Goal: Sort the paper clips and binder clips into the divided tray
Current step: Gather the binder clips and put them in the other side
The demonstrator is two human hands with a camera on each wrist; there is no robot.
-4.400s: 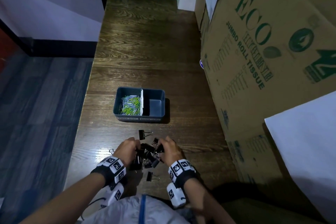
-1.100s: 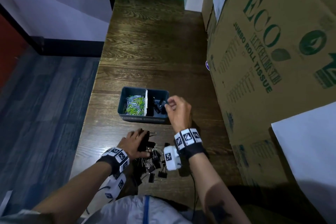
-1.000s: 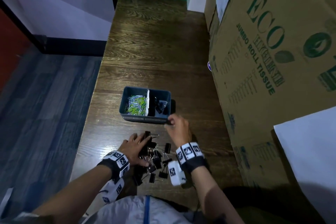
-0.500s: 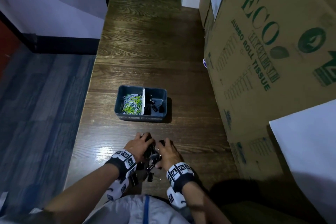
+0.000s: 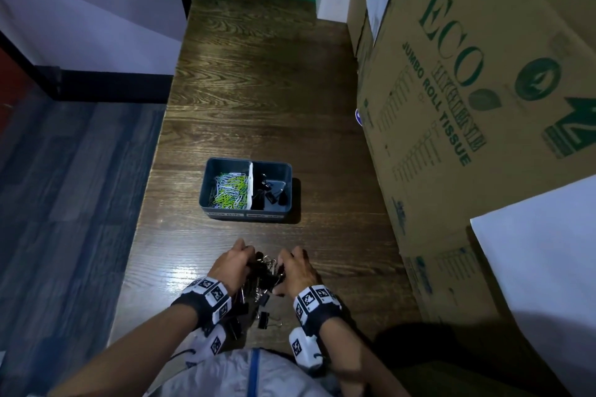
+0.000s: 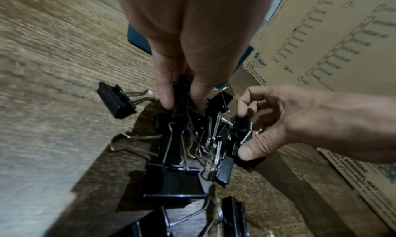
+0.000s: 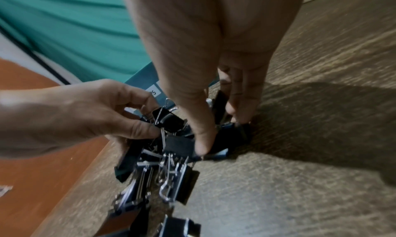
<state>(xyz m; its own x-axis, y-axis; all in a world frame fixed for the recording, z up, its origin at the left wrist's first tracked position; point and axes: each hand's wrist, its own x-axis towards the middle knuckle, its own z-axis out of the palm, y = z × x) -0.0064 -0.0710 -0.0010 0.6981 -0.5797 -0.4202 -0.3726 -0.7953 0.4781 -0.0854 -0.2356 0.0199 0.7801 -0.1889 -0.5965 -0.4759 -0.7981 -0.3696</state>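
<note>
A blue-grey divided tray (image 5: 247,213) stands mid-table. Coloured paper clips (image 5: 229,188) fill its left compartment, and a few black binder clips (image 5: 269,195) lie in the right one. Near the table's front edge is a pile of black binder clips (image 5: 263,271) with my hands on either side. My left hand (image 6: 182,103) pinches one binder clip (image 6: 180,115) between thumb and fingers at the pile's far end. My right hand (image 7: 222,134) curls its thumb and fingers round clips (image 7: 180,144) on the right of the pile. Both hands hide much of the pile in the head view.
A large cardboard box (image 5: 467,106) walls off the table's right side, with a white sheet (image 5: 541,251) in front of it. The table's left edge (image 5: 142,235) drops to the floor. Loose binder clips (image 5: 266,321) lie between my wrists, another left of the pile (image 6: 116,100).
My right hand left the tray's right compartment, where binder clips now lie, and came back to the pile. Both hands have closed in on the clips since half a second ago.
</note>
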